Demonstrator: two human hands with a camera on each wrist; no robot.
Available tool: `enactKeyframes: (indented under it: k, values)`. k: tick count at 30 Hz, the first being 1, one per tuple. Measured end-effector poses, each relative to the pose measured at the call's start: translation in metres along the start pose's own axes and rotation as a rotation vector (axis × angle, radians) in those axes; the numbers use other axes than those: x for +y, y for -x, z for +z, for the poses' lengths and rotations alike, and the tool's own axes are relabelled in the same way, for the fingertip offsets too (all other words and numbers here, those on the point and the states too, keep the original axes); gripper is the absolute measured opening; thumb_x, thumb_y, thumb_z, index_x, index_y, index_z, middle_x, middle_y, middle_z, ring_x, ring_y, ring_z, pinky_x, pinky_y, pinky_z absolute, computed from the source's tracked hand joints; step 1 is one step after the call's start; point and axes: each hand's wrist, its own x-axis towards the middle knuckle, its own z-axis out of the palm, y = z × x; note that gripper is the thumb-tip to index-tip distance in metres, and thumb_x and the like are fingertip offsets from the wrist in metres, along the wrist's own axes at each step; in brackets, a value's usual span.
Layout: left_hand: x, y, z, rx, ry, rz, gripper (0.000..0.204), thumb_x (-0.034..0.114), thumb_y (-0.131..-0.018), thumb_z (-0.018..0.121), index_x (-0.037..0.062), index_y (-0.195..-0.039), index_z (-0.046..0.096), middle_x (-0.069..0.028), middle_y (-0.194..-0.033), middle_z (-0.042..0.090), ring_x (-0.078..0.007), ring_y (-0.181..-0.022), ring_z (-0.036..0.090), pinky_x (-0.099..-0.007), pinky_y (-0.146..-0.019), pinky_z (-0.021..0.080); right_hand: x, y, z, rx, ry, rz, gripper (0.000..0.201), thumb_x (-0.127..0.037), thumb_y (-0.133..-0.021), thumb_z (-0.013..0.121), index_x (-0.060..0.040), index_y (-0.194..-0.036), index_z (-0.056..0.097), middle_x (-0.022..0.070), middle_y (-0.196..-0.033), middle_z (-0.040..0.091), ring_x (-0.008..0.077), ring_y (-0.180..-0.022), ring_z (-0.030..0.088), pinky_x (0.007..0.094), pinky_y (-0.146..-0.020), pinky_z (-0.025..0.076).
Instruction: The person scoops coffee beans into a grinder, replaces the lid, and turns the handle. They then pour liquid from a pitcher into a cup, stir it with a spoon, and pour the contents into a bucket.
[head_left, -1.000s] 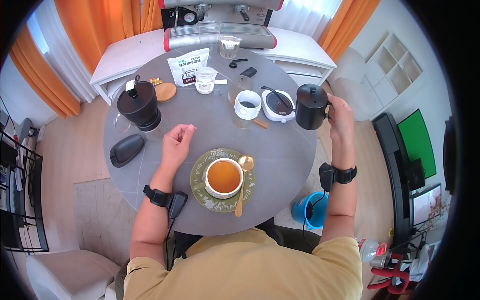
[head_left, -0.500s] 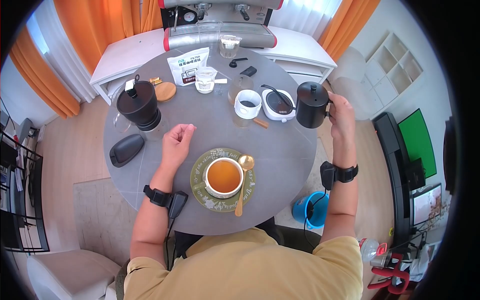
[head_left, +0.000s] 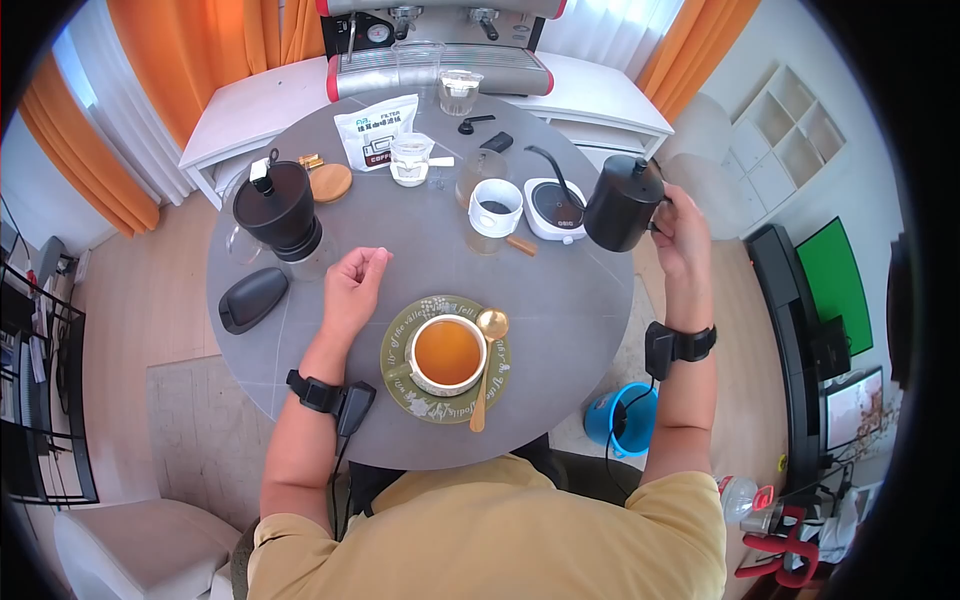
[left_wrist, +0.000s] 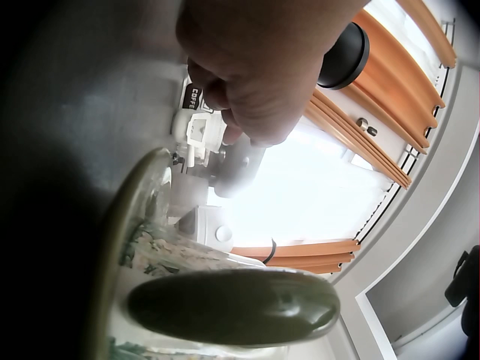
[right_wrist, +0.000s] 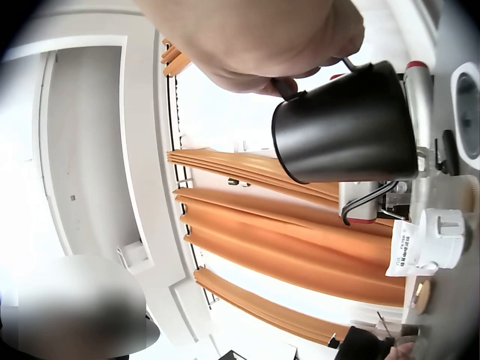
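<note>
My right hand (head_left: 684, 235) grips the handle of a black gooseneck kettle (head_left: 620, 205) over the table's right edge. The kettle leans, its thin spout pointing up and left above a white device with a dark top (head_left: 552, 207). To the left of that device stands a white cup (head_left: 495, 205) with dark contents and a wooden handle (head_left: 521, 246) beside it. Loosely curled and holding nothing, my left hand (head_left: 354, 285) is over the table, behind and left of a cup of amber liquid (head_left: 447, 353). That cup sits on a green saucer (head_left: 400, 395) with a gold spoon (head_left: 492, 325).
A black grinder-like appliance (head_left: 277, 210) and a dark oval object (head_left: 254, 300) lie left. Farther back are a coffee filter bag (head_left: 376, 130), a white filter holder (head_left: 409, 160), a wooden lid (head_left: 331, 183) and a clear cup (head_left: 460, 92). Below right is a blue bin (head_left: 637, 420).
The kettle has tilted in my right hand: its spout tip has risen and its lid has shifted right. My left hand has stayed in place.
</note>
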Motion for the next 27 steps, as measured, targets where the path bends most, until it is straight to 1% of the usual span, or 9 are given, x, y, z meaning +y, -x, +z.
enactKeyframes:
  k: [3, 5, 7, 8, 10, 13, 19, 24, 27]
  values:
    - [0.005, 0.001, 0.001, -0.004, 0.006, -0.014, 0.022, 0.020, -0.093, 0.058, 0.0007, -0.086, 0.066, 0.0123, -0.058, 0.041, 0.0021, -0.053, 0.029, -0.0188, -0.046, 0.022, 0.005, -0.009, -0.008, -0.060, -0.193, 0.105, 0.029, -0.022, -0.087, 0.057, -0.0178, -0.062, 0.043, -0.0082, -0.049, 0.028, 0.0048, -0.043, 0.029, 0.0219, -0.039, 0.019]
    - [0.006, 0.002, 0.001, -0.010, 0.014, -0.032, 0.022, 0.020, -0.093, 0.058, 0.0006, -0.086, 0.066, 0.0124, -0.058, 0.041, 0.0022, -0.053, 0.029, -0.0188, -0.046, 0.022, 0.009, -0.016, -0.013, -0.107, -0.256, 0.117, 0.029, -0.022, -0.086, 0.059, -0.0183, -0.062, 0.043, -0.0078, -0.049, 0.029, 0.0053, -0.044, 0.028, 0.0225, -0.040, 0.019]
    - [0.004, 0.001, -0.001, -0.029, 0.011, -0.040, 0.023, 0.021, -0.094, 0.056, 0.0016, -0.089, 0.065, 0.0101, -0.067, 0.049, 0.0017, -0.059, 0.035, -0.0172, -0.050, 0.025, 0.016, -0.023, -0.015, -0.153, -0.319, 0.127, 0.030, -0.023, -0.085, 0.061, -0.0189, -0.062, 0.042, -0.0074, -0.050, 0.031, 0.0057, -0.044, 0.028, 0.0231, -0.042, 0.019]
    - [0.003, 0.001, 0.000, -0.032, 0.012, -0.040, 0.023, 0.021, -0.094, 0.056, 0.0016, -0.089, 0.065, 0.0101, -0.067, 0.049, 0.0017, -0.059, 0.035, -0.0172, -0.050, 0.025, 0.021, -0.027, -0.013, -0.107, -0.313, 0.103, 0.029, -0.023, -0.084, 0.061, -0.0190, -0.062, 0.043, -0.0076, -0.049, 0.031, 0.0057, -0.043, 0.028, 0.0234, -0.042, 0.019]
    - [0.004, 0.001, 0.001, -0.015, 0.028, -0.035, 0.022, 0.020, -0.093, 0.058, 0.0005, -0.087, 0.065, 0.0123, -0.059, 0.041, 0.0023, -0.053, 0.029, -0.0187, -0.046, 0.022, 0.032, -0.036, -0.009, -0.061, -0.308, 0.077, 0.029, -0.023, -0.084, 0.062, -0.0192, -0.063, 0.043, -0.0078, -0.049, 0.031, 0.0057, -0.043, 0.028, 0.0237, -0.042, 0.018]
    - [0.008, 0.002, 0.001, -0.010, 0.019, -0.033, 0.022, 0.020, -0.093, 0.058, 0.0009, -0.086, 0.066, 0.0124, -0.058, 0.040, 0.0022, -0.053, 0.029, -0.0189, -0.046, 0.022, 0.059, -0.052, -0.006, 0.038, -0.263, 0.040, 0.026, -0.020, -0.083, 0.063, -0.0186, -0.065, 0.045, -0.0082, -0.049, 0.031, 0.0051, -0.041, 0.027, 0.0246, -0.042, 0.017]
    - [0.007, 0.001, 0.001, 0.006, -0.007, -0.022, 0.021, 0.020, -0.092, 0.059, 0.0012, -0.085, 0.066, 0.0126, -0.057, 0.039, 0.0020, -0.052, 0.029, -0.0194, -0.046, 0.022, 0.113, -0.074, 0.006, 0.092, -0.274, 0.025, 0.020, -0.018, -0.083, 0.062, -0.0158, -0.070, 0.047, -0.0080, -0.051, 0.032, 0.0048, -0.042, 0.028, 0.0251, -0.041, 0.017]
    - [0.003, 0.000, 0.001, 0.006, -0.017, -0.015, 0.021, 0.020, -0.093, 0.059, 0.0012, -0.085, 0.066, 0.0125, -0.058, 0.039, 0.0020, -0.053, 0.029, -0.0193, -0.046, 0.022, 0.127, -0.075, 0.015, 0.158, -0.223, 0.040, 0.021, -0.022, -0.085, 0.060, -0.0166, -0.070, 0.046, -0.0078, -0.051, 0.029, 0.0054, -0.043, 0.027, 0.0249, -0.042, 0.018]
    - [0.000, 0.000, 0.003, 0.005, 0.004, -0.010, 0.021, 0.020, -0.093, 0.059, 0.0012, -0.085, 0.066, 0.0125, -0.058, 0.039, 0.0020, -0.053, 0.029, -0.0192, -0.046, 0.022, 0.127, -0.068, 0.018, 0.170, -0.151, 0.005, 0.020, -0.026, -0.086, 0.061, -0.0155, -0.074, 0.049, -0.0073, -0.054, 0.034, 0.0048, -0.047, 0.031, 0.0237, -0.043, 0.021]
